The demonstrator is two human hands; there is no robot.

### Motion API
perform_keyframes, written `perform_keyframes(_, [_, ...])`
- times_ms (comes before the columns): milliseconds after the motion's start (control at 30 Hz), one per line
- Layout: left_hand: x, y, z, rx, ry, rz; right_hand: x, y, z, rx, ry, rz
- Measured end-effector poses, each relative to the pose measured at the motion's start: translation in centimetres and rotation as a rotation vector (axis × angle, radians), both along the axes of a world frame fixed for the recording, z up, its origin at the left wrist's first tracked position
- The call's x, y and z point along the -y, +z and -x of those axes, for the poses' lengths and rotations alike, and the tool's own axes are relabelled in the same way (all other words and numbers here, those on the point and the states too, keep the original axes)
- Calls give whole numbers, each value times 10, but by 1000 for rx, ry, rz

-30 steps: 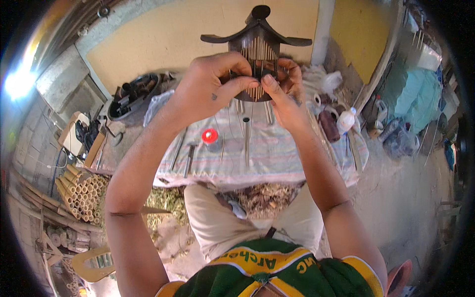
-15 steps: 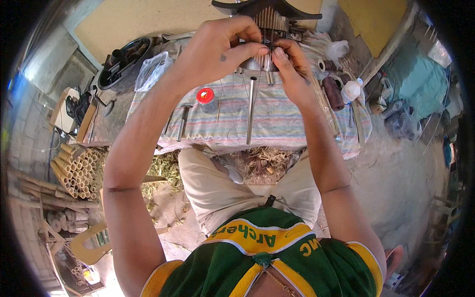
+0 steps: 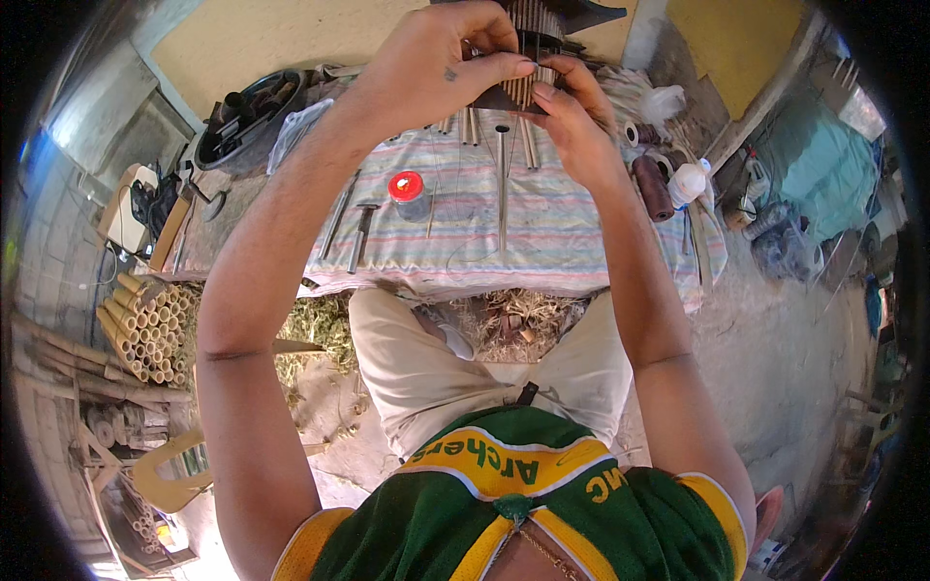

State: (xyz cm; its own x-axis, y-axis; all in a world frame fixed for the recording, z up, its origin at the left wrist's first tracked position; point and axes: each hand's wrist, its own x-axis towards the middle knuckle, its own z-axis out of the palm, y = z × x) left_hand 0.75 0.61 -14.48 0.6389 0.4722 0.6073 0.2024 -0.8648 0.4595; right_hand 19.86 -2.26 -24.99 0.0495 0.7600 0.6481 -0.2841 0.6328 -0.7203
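Up at the top edge, a wind chime (image 3: 535, 21) with a dark, curved roof and a row of thin sticks is held above the table. My left hand (image 3: 441, 60) pinches at its left side, thumb and fingers closed by the sticks. On the other side my right hand (image 3: 579, 116) grips the lower part, fingers wrapped behind it. What lies right between the fingertips is too small to make out. Several metal tubes hang below; one long tube (image 3: 502, 189) dangles lowest on thin strings, in front of the cloth.
A striped cloth (image 3: 572, 242) covers the table. On it are a red-lidded jar (image 3: 408, 196), a hammer (image 3: 362, 237), brown thread spools (image 3: 652, 187) and a white bottle (image 3: 689, 181). A dark basin of tools (image 3: 247, 121) stands far left; bamboo tubes (image 3: 145, 329) are stacked lower left.
Both hands have risen slightly, and the wind chime has tilted and moved up with them. The long tube's lower end hangs higher, and more of the other tubes show beneath.
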Motion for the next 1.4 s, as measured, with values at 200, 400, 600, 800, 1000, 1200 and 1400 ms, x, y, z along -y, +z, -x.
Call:
perform_keyframes(200, [-14, -12, 2, -1, -143, -11, 8, -5, 2, 29, -44, 76])
perform_keyframes(400, [-10, -10, 9, -27, -81, -34, 10, -3, 3, 272, -312, 32])
perform_keyframes(600, [-7, 10, 10, 21, -101, 26, 9, 15, 2, 234, -196, 47])
perform_keyframes(800, [-5, 50, 12, 40, -97, -94, -1, 56, 6, 135, -67, -38])
perform_keyframes(1000, [-5, 86, 14, 76, -67, -103, -2, 107, 3, 189, -66, -80])
perform_keyframes(1200, [-15, 138, 9, 155, -102, -196, -9, 163, 4, 131, 39, -209])
perform_keyframes(1400, [-10, 173, 7, 187, -66, -305, -16, 201, -3, 159, 44, -279])
